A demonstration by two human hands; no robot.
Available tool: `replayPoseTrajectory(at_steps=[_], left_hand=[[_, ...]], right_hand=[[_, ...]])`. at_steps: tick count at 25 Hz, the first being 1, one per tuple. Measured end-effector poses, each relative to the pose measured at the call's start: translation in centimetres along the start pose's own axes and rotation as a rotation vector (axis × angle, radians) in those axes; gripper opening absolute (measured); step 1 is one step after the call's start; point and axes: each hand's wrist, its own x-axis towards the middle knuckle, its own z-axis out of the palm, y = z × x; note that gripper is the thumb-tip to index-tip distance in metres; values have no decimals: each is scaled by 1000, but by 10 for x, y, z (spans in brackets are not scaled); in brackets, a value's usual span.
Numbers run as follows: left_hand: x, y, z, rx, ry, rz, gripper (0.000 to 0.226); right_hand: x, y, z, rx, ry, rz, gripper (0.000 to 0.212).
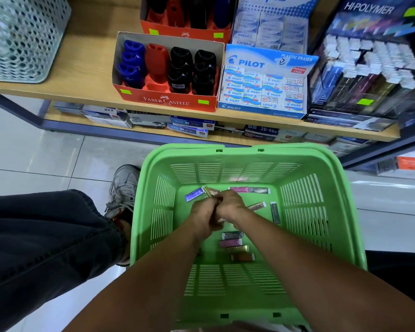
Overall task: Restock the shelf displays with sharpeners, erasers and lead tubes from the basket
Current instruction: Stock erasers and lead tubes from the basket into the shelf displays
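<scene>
A wooden shelf [89, 68] carries a perforated mesh bin [22, 37] at its left; a red Faber-Castell sharpener box [165, 99] near the middle; just beside it a blue Pilot eraser box [261, 111]; a dark Hi-Polymer lead display [369, 68] at right; the tiled floor [46, 152] bears a green basket [340, 212]
</scene>
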Motion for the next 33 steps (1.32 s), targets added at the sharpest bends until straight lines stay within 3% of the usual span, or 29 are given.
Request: replayPoseTrajectory(at_steps=[3,8,10,13,15,18,21,25,27,29,31,33], left_hand=[[0,0,8,-209,-46,-35,15],[1,2,1,-258,-19,43,4],[0,3,-6,-265,-34,63,10],[1,2,-16,-259,-44,96,15],[-3,1,-17,-265,-55,106,14],[-19,1,-17,-217,-164,145,18],[-34,3,-15,-195,-252,133,31],[-39,2,-24,-8,-326,179,27],[-38,4,-28,157,-241,238,20],[-32,8,-29,388,-154,329,15],[-24,12,-27,765,-56,514,14],[-17,10,-21,1163,47,682,21]], right_hand=[[-1,-1,-2,-50,-34,-50,34],[-17,14,-11,538,-156,-115,61],[-20,15,-17,530,-203,-125,59],[-19,6,-28,329,-66,-99,32],[-21,-1,-35,482,53,-38,23],[-33,-9,-35,717,73,9,23],[-39,-10,-31,754,106,48,22],[-33,-12,-28,374,33,-32,25],[-29,-8,-36,319,-107,-99,23],[-25,0,-48,227,-106,-168,26],[-19,16,-57,-261,85,-299,39],[-21,35,-56,-705,105,-352,80]])
